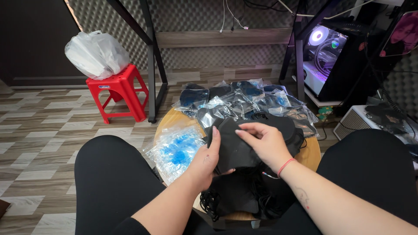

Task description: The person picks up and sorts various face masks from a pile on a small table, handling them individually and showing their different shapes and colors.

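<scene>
Materials and finishes
Black mask [235, 150] is showing matt cloth; bags [174, 150] are showing glossy clear plastic; round surface [310, 156] is showing smooth wood; stool [117, 89] is showing shiny red plastic.

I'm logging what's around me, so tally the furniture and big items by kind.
Red plastic stool: 1
White plastic bag: 1
Round wooden table: 1
Lit computer case: 1
Total: 4
The bagged and loose black masks are piled too densely to count.

Red plastic stool [118, 89] on patterned wood floor [39, 143], grey foam wall [196, 17] behind.
</scene>
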